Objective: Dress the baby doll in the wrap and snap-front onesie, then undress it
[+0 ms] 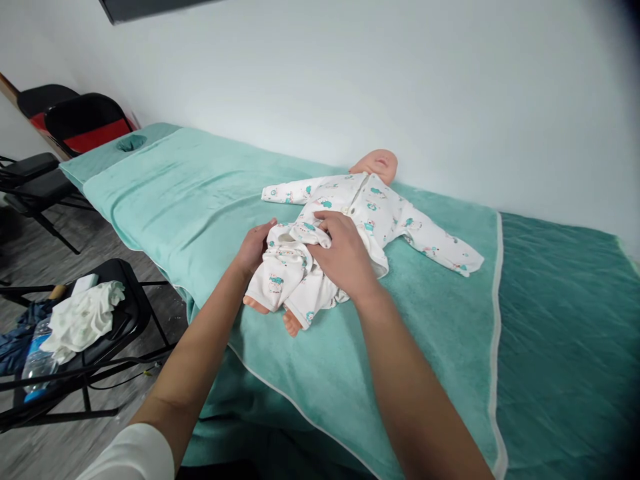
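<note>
A baby doll (376, 162) lies on its back on the bed, head toward the wall and feet toward me. It wears a white printed long-sleeved top (370, 207), sleeves spread wide. Matching white pants (283, 277) cover its legs, bunched near the waist, with both bare feet poking out of the cuffs. My left hand (256, 247) grips the pants at their left side, its fingers partly behind the cloth. At the waist, my right hand (345, 250) is closed on the pants' bunched upper edge, just below the top's front.
A light green blanket (210, 173) covers the bed, with a darker green sheet (560, 320) at the right. On a black folding chair (117, 273) at left lie a crumpled white cloth (87, 320) and a plastic bottle (40, 357). More chairs (90, 120) stand farther back.
</note>
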`<state>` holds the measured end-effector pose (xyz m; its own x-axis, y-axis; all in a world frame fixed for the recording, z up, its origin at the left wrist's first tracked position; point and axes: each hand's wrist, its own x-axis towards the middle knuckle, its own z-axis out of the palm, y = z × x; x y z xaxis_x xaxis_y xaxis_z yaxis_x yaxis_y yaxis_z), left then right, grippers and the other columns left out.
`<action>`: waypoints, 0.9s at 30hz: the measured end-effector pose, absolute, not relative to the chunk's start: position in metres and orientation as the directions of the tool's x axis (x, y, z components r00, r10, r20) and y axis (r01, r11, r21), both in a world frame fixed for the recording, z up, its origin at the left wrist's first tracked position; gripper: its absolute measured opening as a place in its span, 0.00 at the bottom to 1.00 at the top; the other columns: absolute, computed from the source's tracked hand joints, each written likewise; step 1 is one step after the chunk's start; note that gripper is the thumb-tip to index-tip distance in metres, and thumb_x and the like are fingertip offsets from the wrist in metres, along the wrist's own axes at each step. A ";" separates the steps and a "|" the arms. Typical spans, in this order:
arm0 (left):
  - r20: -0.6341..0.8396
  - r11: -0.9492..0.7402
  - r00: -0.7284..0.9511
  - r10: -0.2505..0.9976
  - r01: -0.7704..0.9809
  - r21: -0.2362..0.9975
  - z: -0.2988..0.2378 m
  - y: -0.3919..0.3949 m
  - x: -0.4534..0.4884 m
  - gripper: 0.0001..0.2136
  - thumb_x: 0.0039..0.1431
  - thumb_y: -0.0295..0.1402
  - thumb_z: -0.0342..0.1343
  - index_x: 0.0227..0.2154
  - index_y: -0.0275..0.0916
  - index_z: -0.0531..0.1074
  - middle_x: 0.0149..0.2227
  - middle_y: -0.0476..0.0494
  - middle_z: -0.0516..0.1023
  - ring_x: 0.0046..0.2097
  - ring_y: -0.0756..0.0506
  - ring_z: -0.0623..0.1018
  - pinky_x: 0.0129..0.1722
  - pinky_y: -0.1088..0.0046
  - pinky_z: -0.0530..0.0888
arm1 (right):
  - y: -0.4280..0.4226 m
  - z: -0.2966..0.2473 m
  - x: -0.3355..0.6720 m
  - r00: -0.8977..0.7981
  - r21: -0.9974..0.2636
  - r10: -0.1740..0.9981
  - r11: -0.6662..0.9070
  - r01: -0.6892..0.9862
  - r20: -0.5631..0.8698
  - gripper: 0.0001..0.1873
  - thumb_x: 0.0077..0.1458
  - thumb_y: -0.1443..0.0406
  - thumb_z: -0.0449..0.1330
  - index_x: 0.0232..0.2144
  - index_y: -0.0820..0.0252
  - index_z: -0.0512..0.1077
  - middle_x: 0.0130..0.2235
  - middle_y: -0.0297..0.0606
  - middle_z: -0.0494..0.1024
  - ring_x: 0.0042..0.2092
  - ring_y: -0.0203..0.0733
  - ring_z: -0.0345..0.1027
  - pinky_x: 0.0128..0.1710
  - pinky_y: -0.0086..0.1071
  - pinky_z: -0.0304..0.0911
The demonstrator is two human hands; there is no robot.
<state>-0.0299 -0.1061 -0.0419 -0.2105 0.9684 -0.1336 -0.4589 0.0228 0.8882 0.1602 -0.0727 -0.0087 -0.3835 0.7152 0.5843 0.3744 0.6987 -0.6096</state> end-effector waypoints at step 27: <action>-0.116 -0.006 -0.274 0.955 -0.410 0.912 -0.046 -0.103 -0.033 0.21 0.56 0.43 0.64 0.19 0.39 0.61 0.17 0.56 0.57 0.20 0.55 0.59 0.20 0.76 0.56 | -0.073 -0.006 0.162 -0.419 -0.621 0.721 0.691 0.370 0.552 0.13 0.51 0.70 0.63 0.29 0.53 0.61 0.51 0.44 0.76 0.54 0.52 0.67 0.54 0.48 0.62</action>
<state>-0.0327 -0.1028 -0.0461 -0.2737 0.9547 -0.1165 -0.4100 -0.0063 0.9121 0.1622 -0.0726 -0.0058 -0.4194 0.7207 0.5520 0.3701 0.6910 -0.6210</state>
